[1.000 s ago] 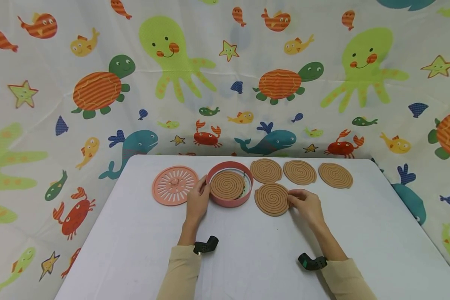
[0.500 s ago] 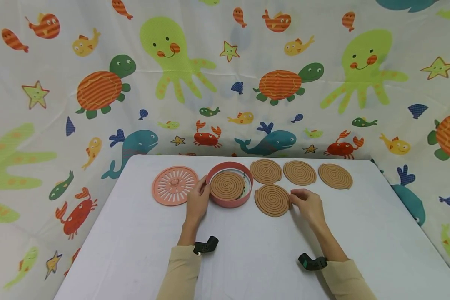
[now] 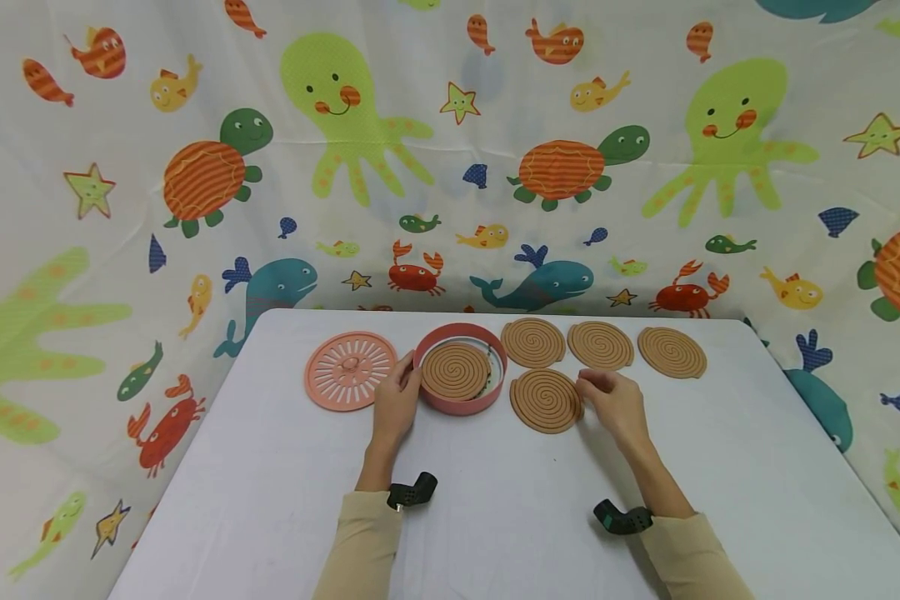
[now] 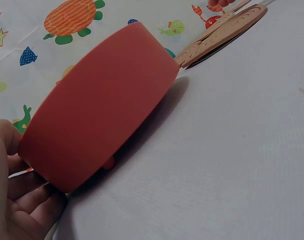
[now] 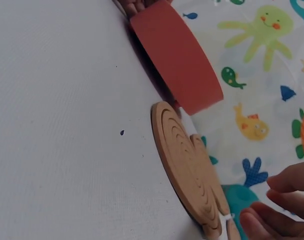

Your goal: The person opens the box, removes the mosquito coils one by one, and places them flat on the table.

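In the head view my left hand (image 3: 395, 402) grips the left side of a round red mosquito coil holder (image 3: 461, 407); the left wrist view shows the holder's side wall (image 4: 101, 105) with fingers curled at its lower left end. Inside the holder lies a tan mosquito coil (image 3: 455, 372). My right hand (image 3: 613, 408) is at the right edge of another mosquito coil (image 3: 546, 401), which lies flat on the table. From the right wrist, its thumb and fingers are bent and spread apart beside the coil (image 5: 184, 167), with nothing between them.
Left of the holder lies a pink slotted lid (image 3: 350, 372) with a small knob. Along the back edge are three more coils, the left one (image 3: 532, 342), the middle one (image 3: 600, 346) and the right one (image 3: 672, 352). A sea-animal curtain (image 3: 450, 158) hangs behind the white table (image 3: 495, 517).
My right hand's fingertips have shifted slightly up and away along the front coil's right edge. The coil sits a touch further right than a second ago. My left hand stays on the holder.
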Motion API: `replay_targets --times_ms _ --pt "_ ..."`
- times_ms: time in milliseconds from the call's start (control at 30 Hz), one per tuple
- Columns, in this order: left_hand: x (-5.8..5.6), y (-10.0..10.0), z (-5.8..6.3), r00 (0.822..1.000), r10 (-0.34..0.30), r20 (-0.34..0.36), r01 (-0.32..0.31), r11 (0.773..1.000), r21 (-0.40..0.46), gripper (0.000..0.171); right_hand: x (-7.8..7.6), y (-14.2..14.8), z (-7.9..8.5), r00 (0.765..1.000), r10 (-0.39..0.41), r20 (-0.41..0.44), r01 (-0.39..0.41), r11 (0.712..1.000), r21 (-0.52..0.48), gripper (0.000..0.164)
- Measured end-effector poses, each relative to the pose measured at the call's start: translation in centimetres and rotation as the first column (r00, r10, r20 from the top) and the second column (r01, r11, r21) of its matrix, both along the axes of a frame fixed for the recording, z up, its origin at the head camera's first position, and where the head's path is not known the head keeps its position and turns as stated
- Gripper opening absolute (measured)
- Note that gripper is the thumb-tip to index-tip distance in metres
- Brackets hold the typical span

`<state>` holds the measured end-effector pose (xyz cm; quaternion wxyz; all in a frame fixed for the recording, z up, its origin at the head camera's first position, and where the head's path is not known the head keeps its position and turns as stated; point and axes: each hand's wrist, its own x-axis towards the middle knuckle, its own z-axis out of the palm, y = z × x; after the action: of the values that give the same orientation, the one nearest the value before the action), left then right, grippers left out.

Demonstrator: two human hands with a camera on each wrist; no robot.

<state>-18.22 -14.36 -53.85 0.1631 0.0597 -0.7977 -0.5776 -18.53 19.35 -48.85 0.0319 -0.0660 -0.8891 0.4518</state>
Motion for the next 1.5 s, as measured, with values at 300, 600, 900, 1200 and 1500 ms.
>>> replay_targets --times_ms 300,600,900,1200,1500 --pt "0.0 0.0 0.2 1.0 -0.003 0.001 0.003 1.0 0.013 0.042 -0.2 -0.7 0.7 1.0 -0.01 -0.003 0.01 0.999 -0.039 0.034" --pt "0.1 -0.1 0.2 1.0 0.002 0.014 -0.002 1.0 -0.006 0.043 -0.3 -1.5 1.6 0.999 0.012 -0.038 -0.015 0.995 -0.097 0.034" --pt "-0.1 -0.1 0.0 1.0 0.006 -0.009 -0.006 1.0 0.005 0.042 -0.5 -2.8 2.1 0.997 0.041 -0.067 -0.05 0.989 -0.138 0.035" --pt "-0.1 -0.1 0.0 1.0 0.005 -0.013 -0.005 1.0 0.005 0.042 -0.7 -4.4 3.2 0.992 0.08 -0.095 -0.094 0.983 -0.155 0.033" --pt "-0.1 0.0 0.1 1.0 0.007 -0.018 -0.007 1.0 -0.006 0.042 -0.9 -5.9 3.7 0.982 0.125 -0.145 -0.149 0.973 -0.175 0.034"
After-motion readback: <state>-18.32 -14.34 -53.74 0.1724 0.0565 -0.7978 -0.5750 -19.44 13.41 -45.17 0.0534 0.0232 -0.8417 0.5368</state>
